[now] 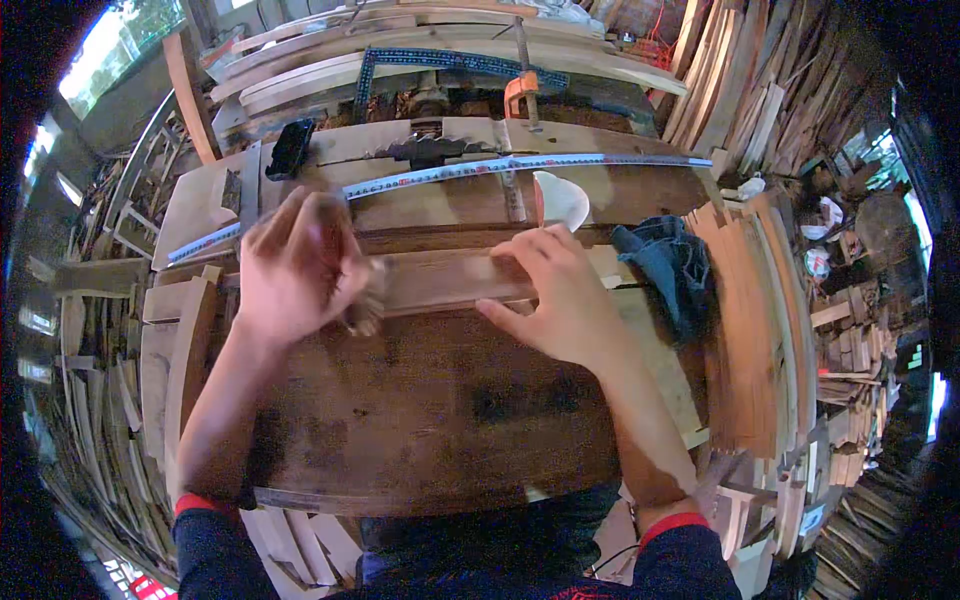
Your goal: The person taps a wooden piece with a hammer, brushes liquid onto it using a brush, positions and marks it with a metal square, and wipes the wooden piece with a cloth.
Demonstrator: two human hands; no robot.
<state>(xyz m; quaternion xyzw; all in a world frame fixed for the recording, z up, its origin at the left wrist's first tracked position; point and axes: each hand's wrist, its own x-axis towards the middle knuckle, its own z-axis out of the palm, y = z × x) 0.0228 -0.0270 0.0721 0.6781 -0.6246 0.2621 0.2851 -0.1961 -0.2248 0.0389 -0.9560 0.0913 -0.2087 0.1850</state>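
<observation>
On the counter lies a wooden strip, likely stiff and light, best held by its long edges. At three, my right hand spans it half open, grip uncertain; at nine, my left hand curls, blurred, contents unclear. Beyond, at twelve: tape measure.

The wooden strip was brown. Dark digits and red marks patterned the pale measuring tape. The clamp was orange, the denim cloth blue.

Daylight is entering through a window at upper left; tall boards are leaning at upper right, wood scraps lying below.
</observation>
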